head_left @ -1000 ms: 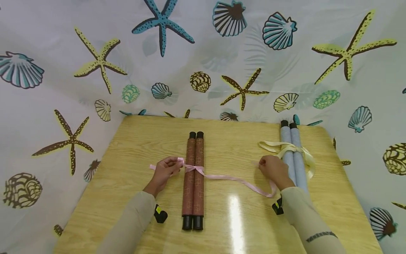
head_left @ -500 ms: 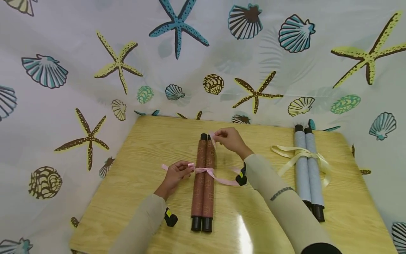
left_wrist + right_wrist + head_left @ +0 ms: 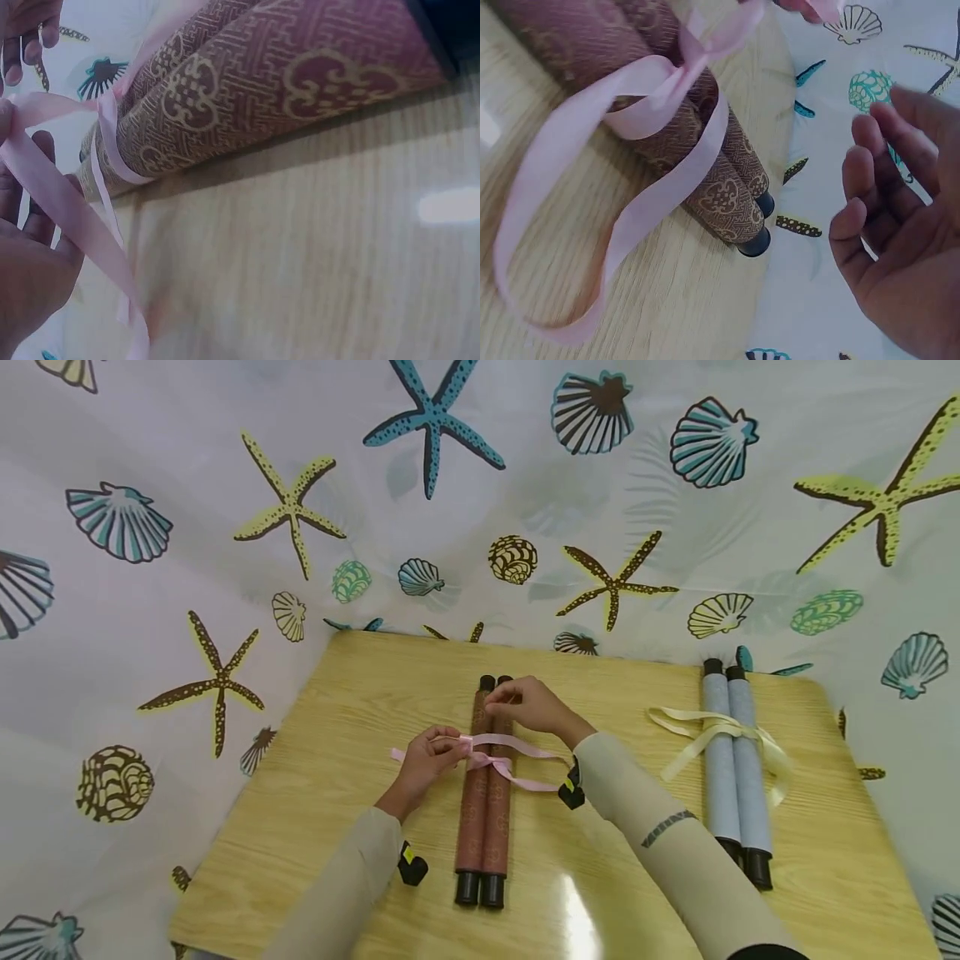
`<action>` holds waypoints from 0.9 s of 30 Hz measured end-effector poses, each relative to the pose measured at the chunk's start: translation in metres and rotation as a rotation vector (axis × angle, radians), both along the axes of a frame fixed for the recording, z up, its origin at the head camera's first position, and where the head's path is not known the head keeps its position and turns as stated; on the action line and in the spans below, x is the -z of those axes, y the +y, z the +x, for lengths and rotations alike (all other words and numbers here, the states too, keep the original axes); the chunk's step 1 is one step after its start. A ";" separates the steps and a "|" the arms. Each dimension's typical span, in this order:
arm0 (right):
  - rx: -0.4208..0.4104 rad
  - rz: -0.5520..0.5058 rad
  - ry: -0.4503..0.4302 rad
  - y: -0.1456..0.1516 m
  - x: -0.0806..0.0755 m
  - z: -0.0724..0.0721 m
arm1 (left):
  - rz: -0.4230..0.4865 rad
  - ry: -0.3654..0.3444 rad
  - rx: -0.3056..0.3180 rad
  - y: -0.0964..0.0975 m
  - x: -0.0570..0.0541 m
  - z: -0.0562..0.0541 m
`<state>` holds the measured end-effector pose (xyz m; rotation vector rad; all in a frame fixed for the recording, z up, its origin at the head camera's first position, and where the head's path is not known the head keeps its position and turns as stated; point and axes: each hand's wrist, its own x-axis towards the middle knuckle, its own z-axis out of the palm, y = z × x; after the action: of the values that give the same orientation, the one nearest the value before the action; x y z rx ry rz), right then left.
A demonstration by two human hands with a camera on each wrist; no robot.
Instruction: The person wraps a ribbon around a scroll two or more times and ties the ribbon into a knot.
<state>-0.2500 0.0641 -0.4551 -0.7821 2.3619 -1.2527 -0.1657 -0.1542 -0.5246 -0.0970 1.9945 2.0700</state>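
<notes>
Two brown patterned scrolls (image 3: 483,827) with black end caps lie side by side on the wooden table. A pink ribbon (image 3: 517,743) is tied around their middle, with a knot on top. On the left of the scrolls, my left hand (image 3: 431,760) pinches the ribbon, and a short tail pokes out behind it. In the right wrist view, the long part of the ribbon (image 3: 660,210) loops out to one side and back over the scrolls. My right hand (image 3: 532,706) hovers over their far part, its fingers (image 3: 859,176) loosely bent and holding nothing.
Two light blue scrolls (image 3: 738,760), bound with a cream ribbon (image 3: 686,752), lie at the right of the table (image 3: 615,860). A white cloth (image 3: 517,468) printed with starfish and shells surrounds the table at the back and sides.
My right hand has carried the ribbon's long end leftward across the scrolls and let go of it. My left hand keeps its pinch beside them. The head view has shifted.
</notes>
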 end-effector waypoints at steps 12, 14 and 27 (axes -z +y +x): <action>-0.062 0.258 0.199 -0.008 -0.001 0.026 | -0.150 0.091 0.140 0.012 -0.015 -0.018; -0.039 0.277 0.218 -0.008 -0.001 0.027 | -0.175 0.075 0.130 0.009 -0.015 -0.022; 0.041 0.339 0.180 -0.009 0.006 0.034 | -0.815 0.144 0.239 0.018 -0.012 -0.046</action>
<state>-0.2158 0.0554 -0.4611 -0.7637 2.6483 -0.7892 -0.2117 -0.1366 -0.5123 0.1354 2.6538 1.0494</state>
